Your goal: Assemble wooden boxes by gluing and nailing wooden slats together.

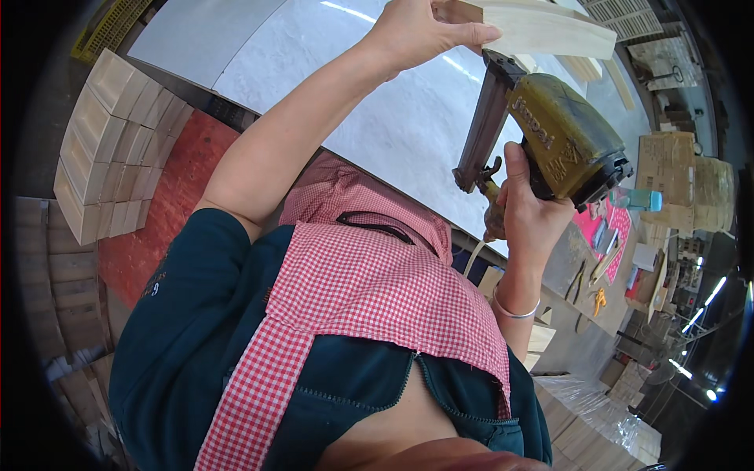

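My left hand [416, 35] reaches to the far edge of the view and grips a pale wooden piece [550, 33], with the thumb along its near side. In my right hand [528, 192] is a worn, yellow-brown pneumatic nail gun [561, 129], the fingers wrapped round its handle. The gun's nose meets or nearly meets the near side of the wood; I cannot tell if they touch. Its dark magazine [481, 122] slants back toward me. A thin air hose [474, 259] hangs below the gun. Beneath both hands lies a white, glossy tabletop [345, 118].
At left, stacked wooden trays [102, 149] stand on a red surface [192, 177], with a yellow crate [110, 27] beyond. A side table at right holds orange-handled pliers [600, 301] and a teal-capped container [640, 199]. Cardboard boxes [666, 169] stand behind it.
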Tool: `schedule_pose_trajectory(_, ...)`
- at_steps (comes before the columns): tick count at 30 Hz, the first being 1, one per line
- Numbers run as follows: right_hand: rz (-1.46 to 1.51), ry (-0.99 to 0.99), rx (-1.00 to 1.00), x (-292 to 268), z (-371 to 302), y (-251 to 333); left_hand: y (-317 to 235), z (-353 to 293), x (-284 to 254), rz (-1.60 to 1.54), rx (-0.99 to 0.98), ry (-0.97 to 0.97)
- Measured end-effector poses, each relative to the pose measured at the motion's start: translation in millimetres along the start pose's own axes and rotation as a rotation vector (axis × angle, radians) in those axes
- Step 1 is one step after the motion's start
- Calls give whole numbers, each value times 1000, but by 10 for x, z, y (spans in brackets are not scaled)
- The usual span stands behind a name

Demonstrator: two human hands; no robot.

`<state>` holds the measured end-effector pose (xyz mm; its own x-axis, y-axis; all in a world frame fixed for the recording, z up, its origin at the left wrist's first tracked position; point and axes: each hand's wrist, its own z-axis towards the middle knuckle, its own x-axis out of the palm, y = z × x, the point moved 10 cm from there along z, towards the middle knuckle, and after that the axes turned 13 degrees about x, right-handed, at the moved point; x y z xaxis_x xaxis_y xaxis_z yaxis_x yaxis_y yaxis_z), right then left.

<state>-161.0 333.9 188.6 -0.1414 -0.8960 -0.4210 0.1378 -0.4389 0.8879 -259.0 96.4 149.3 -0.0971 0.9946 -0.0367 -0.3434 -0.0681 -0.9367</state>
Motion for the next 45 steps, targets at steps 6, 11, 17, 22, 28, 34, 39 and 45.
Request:
schedule_pose_trajectory(6,-21,-84,236,-225,13,-41,-28,139,-110,-4,143,61)
schedule_pose_trajectory(11,-158,-194,244,-814,127,114,-301,325,-162,190,-115,418)
schedule_pose_trajectory(17,-309,-80,21,-1050,533,721,-708,615,-29,513,178,426)
schedule_pose_trajectory(22,-358,98,-292,-945,841,1168,-768,712,359,603,346,496)
schedule_pose_trajectory(28,-472,182,-362,-836,1033,1433,-769,694,639,582,475,557)
schedule_pose_trajectory(34,-687,257,-385,-714,1139,1553,-838,639,805,689,538,519)
schedule_pose_trajectory(39,-761,293,-304,-686,1198,1535,-744,712,884,621,493,563)
schedule_pose_trajectory(45,-834,347,-241,-664,1323,1393,-689,783,904,565,573,535)
